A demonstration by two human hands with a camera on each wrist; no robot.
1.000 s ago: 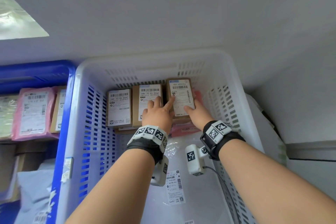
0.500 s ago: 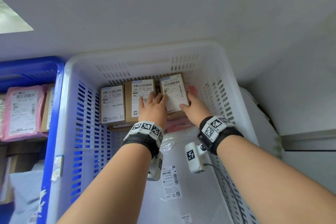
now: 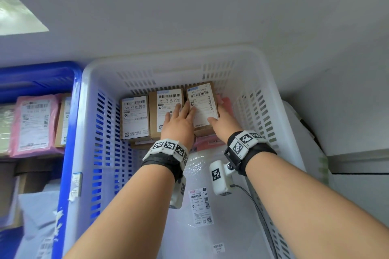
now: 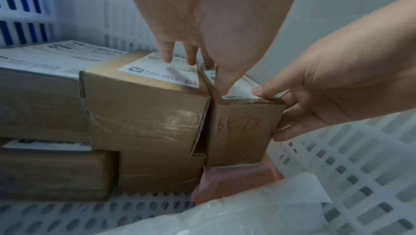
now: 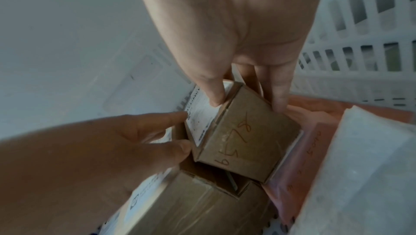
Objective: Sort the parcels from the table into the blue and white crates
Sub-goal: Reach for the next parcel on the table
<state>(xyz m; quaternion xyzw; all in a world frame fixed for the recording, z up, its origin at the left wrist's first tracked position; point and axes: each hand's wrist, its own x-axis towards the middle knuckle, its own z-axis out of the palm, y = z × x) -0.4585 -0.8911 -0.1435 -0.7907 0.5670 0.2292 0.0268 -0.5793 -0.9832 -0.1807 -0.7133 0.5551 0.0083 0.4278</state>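
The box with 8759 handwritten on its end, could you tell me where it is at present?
In the head view the box sits rightmost in the cardboard row at the white crate's far end, against the middle box and atop a pink mailer, gripped by the right hand.

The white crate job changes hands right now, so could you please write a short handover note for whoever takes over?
Right hand: grips the rightmost cardboard box, thumb on its label, fingers down its far side.
Left hand: fingers straight, resting on the middle box and touching the rightmost box's label.
Position: three labelled boxes stand in a row at the far wall of the white crate; the rightmost sits partly on a pink mailer. A clear plastic parcel lies nearer. The blue crate on the left holds more parcels.
Done: box is in the crate.
Left: release it; the table is out of view.
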